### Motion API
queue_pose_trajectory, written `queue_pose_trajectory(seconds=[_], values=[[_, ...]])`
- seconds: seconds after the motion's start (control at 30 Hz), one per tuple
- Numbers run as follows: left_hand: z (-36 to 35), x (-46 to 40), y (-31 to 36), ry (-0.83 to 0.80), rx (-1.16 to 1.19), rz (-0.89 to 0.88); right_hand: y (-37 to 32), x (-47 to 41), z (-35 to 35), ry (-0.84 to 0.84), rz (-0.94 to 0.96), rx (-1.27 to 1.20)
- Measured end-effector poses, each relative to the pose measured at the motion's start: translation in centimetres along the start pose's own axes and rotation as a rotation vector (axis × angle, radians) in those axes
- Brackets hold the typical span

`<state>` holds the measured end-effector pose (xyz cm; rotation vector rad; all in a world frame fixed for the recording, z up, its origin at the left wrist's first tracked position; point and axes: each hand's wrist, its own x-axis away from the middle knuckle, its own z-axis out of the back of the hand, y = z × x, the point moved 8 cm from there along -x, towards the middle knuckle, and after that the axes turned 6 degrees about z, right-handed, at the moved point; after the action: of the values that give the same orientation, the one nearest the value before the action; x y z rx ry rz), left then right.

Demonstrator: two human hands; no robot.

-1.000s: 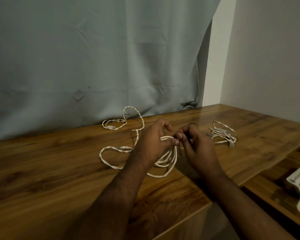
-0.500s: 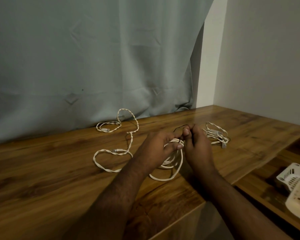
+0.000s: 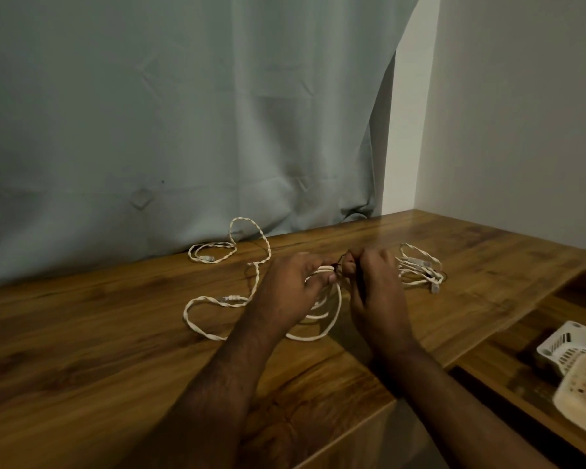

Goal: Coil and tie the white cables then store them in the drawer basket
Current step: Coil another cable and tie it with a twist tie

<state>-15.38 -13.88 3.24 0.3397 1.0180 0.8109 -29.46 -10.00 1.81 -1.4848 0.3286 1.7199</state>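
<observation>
White cable [image 3: 322, 319], partly coiled, gathered at its top into the pinch of both hands and hanging in loops just below and behind that pinch, resting on the wooden tabletop [image 3: 115, 333]. Left hand [image 3: 291, 289] closed around the bunched strands from the left, thumb and fingertips pressed on them. Right hand [image 3: 376, 289] clenched just beside it, fingertips nipping a thin dark tie [image 3: 339, 262] at the same spot; knuckles of the two hands nearly touching. Loose tail of the same cable trailing away to the left of the grip, past a small connector [image 3: 230, 297], curling in a wide loop, then rising up and back toward the grey curtain [image 3: 183, 113]. Second white cable bundle [image 3: 420, 269] lying just to the right of the right hand, apart from it. Farther right and lower, white perforated basket [image 3: 565, 343] in an open drawer [image 3: 508, 377], with a cream basket [image 3: 582, 387] overlapping it, well apart from the grip.
</observation>
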Motion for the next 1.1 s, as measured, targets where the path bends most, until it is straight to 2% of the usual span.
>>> queue_pose_trajectory(seconds=[0.17,0.33,0.43,0.53,0.63,0.7,0.77,0.9,1.0,1.1], values=[[0.2,0.0,-0.3,0.01,0.056,-0.009,-0.3,0.0,-0.1,0.001,0.039,-0.023],[-0.9,0.1,1.3,-0.112,0.006,-0.109,2.6,0.3,0.6,0.124,-0.139,-0.047],[-1.6,0.0,1.2,-0.168,-0.038,-0.102,4.6,0.6,-0.3,0.098,-0.248,-0.038],[-2.4,0.3,1.4,-0.238,-0.129,-0.125,7.0,1.1,0.8,0.171,-0.447,-0.103],[-1.8,0.4,1.0,-0.196,-0.106,-0.087,7.1,1.0,2.4,0.232,-0.442,-0.117],[-0.6,0.2,0.0,-0.118,-0.057,-0.013,5.9,0.8,1.7,0.2,-0.379,-0.188],[0.1,0.1,-0.9,-0.071,0.004,0.043,5.2,0.7,0.0,0.091,-0.35,-0.249],[0.2,0.0,-1.0,-0.097,-0.014,0.033,2.9,0.9,-2.5,-0.163,-0.324,-0.517],[0.4,-0.3,-1.0,-0.136,-0.141,0.017,1.8,1.0,-2.2,-0.17,-0.341,-0.653],[0.9,-0.5,-1.1,-0.138,-0.239,-0.012,1.4,1.1,-2.2,-0.183,-0.345,-0.665]])
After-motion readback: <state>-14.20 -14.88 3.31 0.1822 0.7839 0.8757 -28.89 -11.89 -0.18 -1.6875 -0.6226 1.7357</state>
